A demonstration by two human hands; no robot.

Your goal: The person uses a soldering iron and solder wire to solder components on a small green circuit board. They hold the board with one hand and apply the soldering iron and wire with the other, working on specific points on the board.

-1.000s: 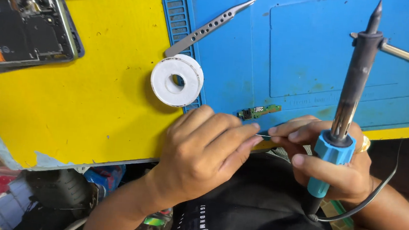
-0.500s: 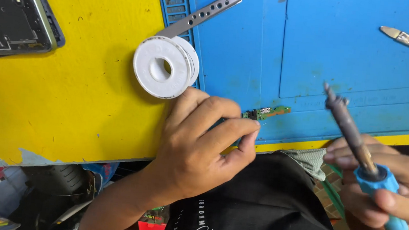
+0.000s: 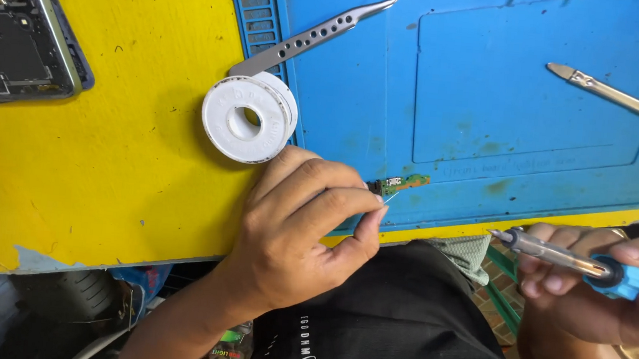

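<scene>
- My left hand (image 3: 296, 231) rests at the near edge of the bench, thumb and forefinger pinched together on what looks like a thin strand of solder wire (image 3: 390, 198), its free end pointing at the small green circuit board (image 3: 400, 183).
- That board lies flat on the blue work mat (image 3: 496, 102), just beside my left fingertips, close to the mat's near edge.
- My right hand (image 3: 602, 293) is closed around the blue-collared handle of the soldering iron (image 3: 559, 256), held off the bench over my lap; the tip points left toward the board but is well apart from it.
- I judge the joint not yet begun: wire is presented, iron is in hand, but tip, wire and board have not met.
- Left to do, by my reading: bring the tip in, feed the wire, finish the joint.
- Further out, a white solder spool (image 3: 248, 117) sits on the yellow bench (image 3: 104, 176), with perforated tweezers (image 3: 316, 37) leaning past it.
- A metal pry tool (image 3: 619, 96) lies far right on the mat; an opened phone (image 3: 12, 41) sits at the far left, untouched.
</scene>
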